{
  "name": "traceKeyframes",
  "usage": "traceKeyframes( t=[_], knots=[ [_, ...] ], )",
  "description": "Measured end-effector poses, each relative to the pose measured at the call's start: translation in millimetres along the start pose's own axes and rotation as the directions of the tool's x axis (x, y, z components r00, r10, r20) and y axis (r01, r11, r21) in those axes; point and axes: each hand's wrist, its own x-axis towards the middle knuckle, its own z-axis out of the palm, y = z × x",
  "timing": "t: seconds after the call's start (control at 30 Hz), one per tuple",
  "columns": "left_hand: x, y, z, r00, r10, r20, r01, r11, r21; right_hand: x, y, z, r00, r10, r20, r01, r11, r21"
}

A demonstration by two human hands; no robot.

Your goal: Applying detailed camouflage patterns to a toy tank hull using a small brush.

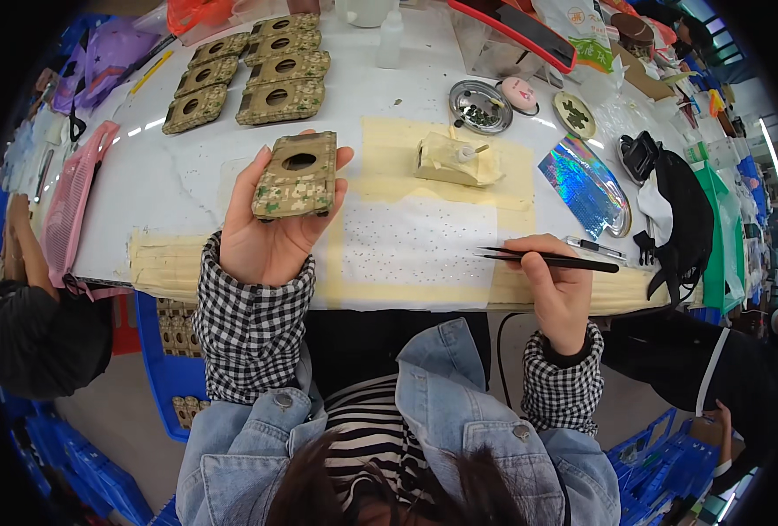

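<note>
My left hand (269, 252), palm up, grips a flat camouflage-patterned case (297, 191) by its sides, above the left edge of a white sheet. An oval hole shows dark near the top of the case. Between the thumb and fingers of my right hand (557, 294) are black tweezers (573, 261). Their tips point left, over the right side of the white sheet (415, 285), which has many tiny specks scattered on it. Beyond the sheet, a small clear container with a thin nozzle (464, 156) rests in a block wrapped in yellowish tape.
Several like cases (281, 99) lie in rows at the back left. A round metal dish (470, 121) of small dark pieces sits at the back right, near a shiny holographic packet (579, 186). A red-edged phone (529, 33) lies beyond. A blue crate (168, 386) stands below the table edge.
</note>
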Motion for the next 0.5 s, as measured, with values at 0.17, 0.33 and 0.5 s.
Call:
traceKeyframes(
  t=[0.17, 0.33, 0.5],
  knots=[
    [1.9, -2.0, 1.7, 1.0, -0.01, -0.011, 0.011, 0.998, 0.057, 4.4, 5.6, 10.4, 0.994, 0.111, -0.021, -0.109, 0.992, 0.063],
    [2.3, -2.8, 2.1, 1.0, 0.008, -0.012, -0.007, 0.995, 0.096, 4.8, 3.8, 12.9, 0.991, 0.129, -0.031, -0.129, 0.992, -0.008],
    [2.1, -2.7, 1.7, 1.0, 0.009, 0.007, -0.01, 0.995, 0.1, 5.6, 4.7, 12.2, 0.994, 0.11, -0.021, -0.11, 0.994, -0.026]
  ],
)
